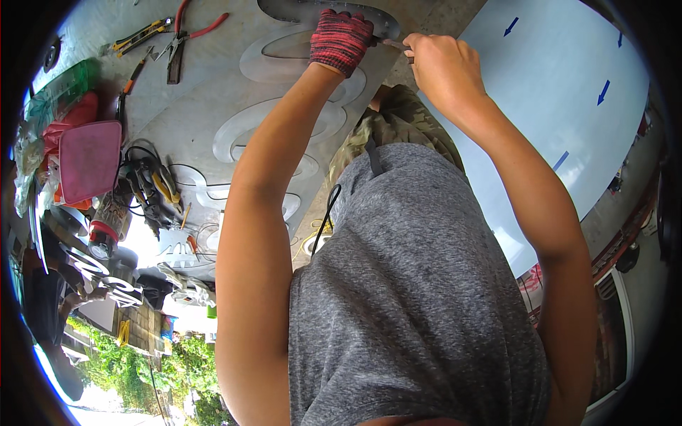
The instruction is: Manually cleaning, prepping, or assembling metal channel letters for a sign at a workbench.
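Observation:
My left hand [341,41] wears a red and black knitted glove. Its fingers are curled over a curved grey metal piece [302,10] with a dark rim, at the table's far edge. Bare and closed, my right hand [444,65] grips a slim brownish tool [395,45]. The tool reaches left toward the gloved hand and the end of the metal piece; its tip is partly hidden, and its kind is unclear. Flat looping metal cut-outs [249,57] lie on the grey work surface [192,110] beneath my left arm.
To the left lie red-handled pliers [177,44], a yellow utility knife [142,37], an orange-handled tool [135,77] and a pink plastic tray [90,162]. An angle grinder [105,231] sits nearer. A pale blue sheet [547,85] with arrows stands right.

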`<state>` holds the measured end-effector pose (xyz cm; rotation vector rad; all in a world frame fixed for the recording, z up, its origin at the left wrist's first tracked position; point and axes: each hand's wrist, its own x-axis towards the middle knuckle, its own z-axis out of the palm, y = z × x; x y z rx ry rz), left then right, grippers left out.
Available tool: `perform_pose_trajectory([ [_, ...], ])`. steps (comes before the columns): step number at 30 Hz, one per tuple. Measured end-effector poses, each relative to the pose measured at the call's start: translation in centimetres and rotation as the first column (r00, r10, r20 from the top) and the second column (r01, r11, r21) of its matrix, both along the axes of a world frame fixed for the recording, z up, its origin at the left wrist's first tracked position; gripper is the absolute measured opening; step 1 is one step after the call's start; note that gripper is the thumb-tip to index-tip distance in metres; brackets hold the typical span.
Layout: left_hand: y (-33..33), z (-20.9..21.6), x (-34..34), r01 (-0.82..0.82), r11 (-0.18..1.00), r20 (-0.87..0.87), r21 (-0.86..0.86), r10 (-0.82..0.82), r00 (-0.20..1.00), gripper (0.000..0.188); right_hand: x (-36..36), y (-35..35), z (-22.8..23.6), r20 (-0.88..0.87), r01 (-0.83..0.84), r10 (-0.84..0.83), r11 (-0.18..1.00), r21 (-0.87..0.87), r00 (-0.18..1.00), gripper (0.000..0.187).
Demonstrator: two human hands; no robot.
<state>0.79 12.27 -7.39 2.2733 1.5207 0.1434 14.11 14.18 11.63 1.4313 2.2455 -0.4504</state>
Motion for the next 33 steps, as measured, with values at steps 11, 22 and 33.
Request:
perform_pose_trajectory([
  [11, 0.6, 0.3, -0.4, 0.019, 1.000, -0.032, -0.010, -0.020, 0.999, 0.019, 0.7, 1.0, 0.4, -0.088, -0.271, 0.276, 0.961, 0.060, 0.957, 0.015],
  [22, 1.3, 0.4, -0.6, 0.034, 0.994, -0.032, -0.105, -0.038, 0.999, 0.027, 0.3, 1.2, 0.3, -0.009, -0.437, 0.442, 0.891, 0.124, 0.897, 0.011],
  [33, 0.6, -0.7, -0.5, -0.048, 0.996, 0.022, -0.081, 0.050, 0.999, 0.019, -1.1, 0.6, 0.5, 0.018, -0.272, 0.271, 0.962, 0.023, 0.962, 0.022],
])
